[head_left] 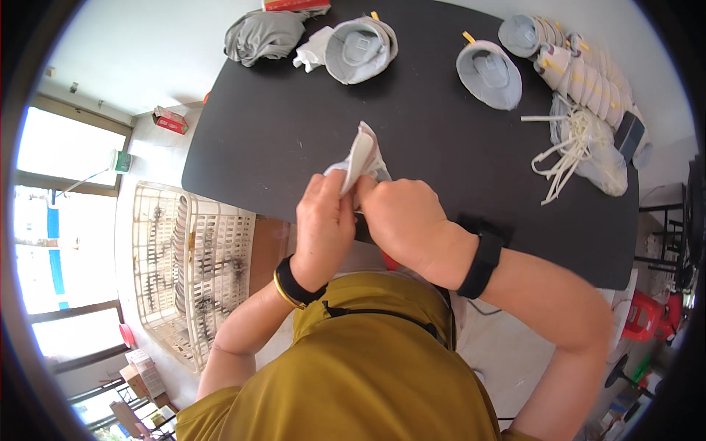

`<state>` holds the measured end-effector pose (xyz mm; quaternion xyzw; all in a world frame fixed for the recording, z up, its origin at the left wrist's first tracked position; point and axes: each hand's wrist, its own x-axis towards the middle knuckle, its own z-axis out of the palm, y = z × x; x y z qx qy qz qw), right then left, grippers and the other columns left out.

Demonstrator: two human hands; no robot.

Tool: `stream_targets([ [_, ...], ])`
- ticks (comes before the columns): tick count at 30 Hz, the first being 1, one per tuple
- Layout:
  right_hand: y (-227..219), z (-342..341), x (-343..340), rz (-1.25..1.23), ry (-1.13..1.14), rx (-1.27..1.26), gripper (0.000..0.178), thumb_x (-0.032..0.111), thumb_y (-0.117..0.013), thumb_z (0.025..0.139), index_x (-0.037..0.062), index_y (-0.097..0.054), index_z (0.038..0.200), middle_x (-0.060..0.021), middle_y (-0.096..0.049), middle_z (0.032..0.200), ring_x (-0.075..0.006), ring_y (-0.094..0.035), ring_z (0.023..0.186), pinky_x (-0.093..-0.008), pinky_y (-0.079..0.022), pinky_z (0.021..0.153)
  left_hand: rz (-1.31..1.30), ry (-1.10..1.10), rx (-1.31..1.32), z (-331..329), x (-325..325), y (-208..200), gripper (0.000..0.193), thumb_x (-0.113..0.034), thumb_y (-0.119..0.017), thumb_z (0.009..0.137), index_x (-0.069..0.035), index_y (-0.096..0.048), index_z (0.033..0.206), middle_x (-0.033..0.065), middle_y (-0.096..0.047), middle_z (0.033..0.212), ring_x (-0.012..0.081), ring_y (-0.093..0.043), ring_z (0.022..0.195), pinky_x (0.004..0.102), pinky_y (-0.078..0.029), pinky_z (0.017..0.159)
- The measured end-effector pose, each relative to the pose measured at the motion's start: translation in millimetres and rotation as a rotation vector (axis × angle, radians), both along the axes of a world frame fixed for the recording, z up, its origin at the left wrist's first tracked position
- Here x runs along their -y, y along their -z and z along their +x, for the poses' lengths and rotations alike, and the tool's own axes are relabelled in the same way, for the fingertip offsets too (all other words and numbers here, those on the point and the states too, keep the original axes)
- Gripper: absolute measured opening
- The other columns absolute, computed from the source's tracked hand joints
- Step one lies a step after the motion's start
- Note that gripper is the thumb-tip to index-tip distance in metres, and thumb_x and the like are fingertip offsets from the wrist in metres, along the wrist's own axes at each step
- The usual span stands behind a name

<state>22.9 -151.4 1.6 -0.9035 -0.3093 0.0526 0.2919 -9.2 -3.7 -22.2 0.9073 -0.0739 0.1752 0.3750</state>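
Wearing an olive shirt (390, 360) close beneath the camera and working at the near edge of a dark surface (441, 140). Holding a folded white-and-grey piece (359, 162) tilted up over the surface's near side, just in front of the body, and closing the fingers (316, 192) of the left hand (323, 224) on it. Curling the right hand (404, 220) in tightly at its lower end, with fingertips too hidden to tell the exact grip. Facing two cup-shaped grey pieces (489, 75) with yellow tabs, set well apart on the far side, and, near the left one, a white cloth (315, 50) and a grey bundle (265, 37). Also overlooking, at far right, stacked pale pieces (588, 84) and white strips (572, 151) by a plastic bag (610, 176) and, to the left, a slatted crate (220, 220).
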Motion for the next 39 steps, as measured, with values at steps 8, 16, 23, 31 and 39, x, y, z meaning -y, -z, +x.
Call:
stream_targets([
  [8,6.8,2.9,2.0,-0.119,-0.054,0.149,0.008,0.008,-0.058,0.083,-0.0004,-0.058,0.083,-0.0199,-0.066,0.071,-0.0356,-0.068,0.060,-0.0435,-0.057,0.056,-0.088,-0.021,-0.034,-2.0,5.6,5.8,0.016,0.007,-0.053,0.086,0.002,-0.057,0.101,0.0199,-0.057,0.085,0.0377,-0.059,0.074,0.0441,-0.048,0.063],
  [16,-19.1,13.5,12.1,-0.043,-0.015,0.022,0.007,0.006,-0.053,0.089,-0.0006,-0.056,0.089,-0.0220,-0.066,0.074,-0.0394,-0.067,0.067,-0.0463,-0.055,0.061,-0.069,0.047,0.058,12.6,-2.4,-5.1,0.018,0.005,-0.055,0.082,-0.002,-0.055,0.099,0.0169,-0.061,0.085,0.0395,-0.057,0.082,0.0472,-0.049,0.071],
  [23,8.5,-16.3,18.3,-0.190,0.100,0.220,0.006,0.006,-0.055,0.087,0.0006,-0.055,0.090,-0.0182,-0.065,0.075,-0.0357,-0.067,0.064,-0.0440,-0.054,0.055,-0.122,0.135,0.004,7.6,16.3,11.0,0.027,0.006,-0.060,0.075,-0.002,-0.061,0.101,0.0159,-0.064,0.091,0.0378,-0.059,0.087,0.0448,-0.052,0.071],
  [31,13.1,-18.7,-2.6,-0.133,0.102,0.260,0.007,0.007,-0.058,0.085,0.0024,-0.052,0.086,-0.0137,-0.065,0.072,-0.0284,-0.068,0.058,-0.0375,-0.055,0.050,-0.151,0.088,-0.032,3.8,-4.2,6.5,0.019,0.005,-0.057,0.083,-0.001,-0.062,0.101,0.0161,-0.064,0.087,0.0347,-0.061,0.078,0.0404,-0.054,0.069],
  [39,1.0,-59.2,54.1,0.645,0.273,-0.499,0.009,-0.001,-0.046,0.097,0.0005,-0.052,0.104,-0.0072,-0.065,0.088,-0.0085,-0.052,0.068,-0.0246,-0.045,0.064,-1.045,0.074,-0.567,18.4,-55.5,5.7,0.020,-0.011,-0.059,0.098,0.001,-0.060,0.114,0.0098,-0.069,0.103,0.0155,-0.068,0.085,0.0284,-0.059,0.068],
])
